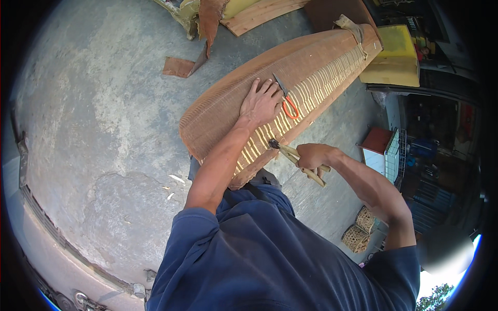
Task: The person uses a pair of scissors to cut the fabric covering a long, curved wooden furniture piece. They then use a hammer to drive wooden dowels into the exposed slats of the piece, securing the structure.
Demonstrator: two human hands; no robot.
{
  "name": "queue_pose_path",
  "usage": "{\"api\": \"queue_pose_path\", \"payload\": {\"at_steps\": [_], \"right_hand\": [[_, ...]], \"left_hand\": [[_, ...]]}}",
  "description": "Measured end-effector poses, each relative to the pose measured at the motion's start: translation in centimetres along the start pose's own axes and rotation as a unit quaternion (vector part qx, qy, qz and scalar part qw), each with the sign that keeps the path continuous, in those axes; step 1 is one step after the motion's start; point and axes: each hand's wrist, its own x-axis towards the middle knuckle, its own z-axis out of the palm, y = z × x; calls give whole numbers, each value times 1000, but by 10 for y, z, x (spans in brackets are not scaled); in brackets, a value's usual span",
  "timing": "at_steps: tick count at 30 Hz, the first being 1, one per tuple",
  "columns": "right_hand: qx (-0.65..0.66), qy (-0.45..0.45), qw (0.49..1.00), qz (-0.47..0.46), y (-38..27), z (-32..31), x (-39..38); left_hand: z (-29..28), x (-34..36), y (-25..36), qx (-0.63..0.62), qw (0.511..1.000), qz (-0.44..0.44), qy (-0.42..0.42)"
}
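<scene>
A long brown piece (pixel 218 106) with a ribbed surface lies slantwise from my lap toward the far right. Along its right side runs a row of pale yellow strips (pixel 317 85) over a bare wooden-looking edge. My left hand (pixel 260 105) lies flat on the ribbed surface, fingers spread. Beside those fingertips rest scissors with orange handles (pixel 290 107) and a dark blade. My right hand (pixel 315 157) grips pincers (pixel 289 151) with tan handles; their dark jaws are at the near right edge, by the yellow strips. Whether the jaws hold anything is too small to tell.
A cloth strip (pixel 353 28) wraps the far end of the long piece. Yellow foam blocks (pixel 391 54) stand beyond it. Brown scrap (pixel 179 66) and a wooden board (pixel 267 14) lie at the back. Woven baskets (pixel 358 236) and a wire rack (pixel 397 150) stand right.
</scene>
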Motion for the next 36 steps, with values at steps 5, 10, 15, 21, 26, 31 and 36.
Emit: {"api": "queue_pose_path", "payload": {"at_steps": [5, 10, 15, 21, 26, 31, 36], "right_hand": [[-99, -64, 992, 47, -42, -35, -6], [-98, -62, 991, 60, -49, -29, -16], [-27, -39, 998, 38, -36, -27, -8], [59, 21, 998, 20, -15, 7, -1], [55, 328, 938, -100, 60, 133, 73], [298, 157, 936, -104, 32, 147, 46], [310, 125, 937, -101, 35, 106, 28]], "left_hand": [[-1, 0, -2, -1, 1000, 2, 7], [1, -3, -2, -11, 1000, -11, 7], [-1, 1, 0, -5, 1000, -5, -4], [-2, -2, -2, -19, 1000, -12, 5], [-4, 1, -1, -13, 1000, -6, 0], [-1, 0, -2, 20, 1000, 3, 5], [-2, 1, 1, 12, 1000, 2, -9]]}}
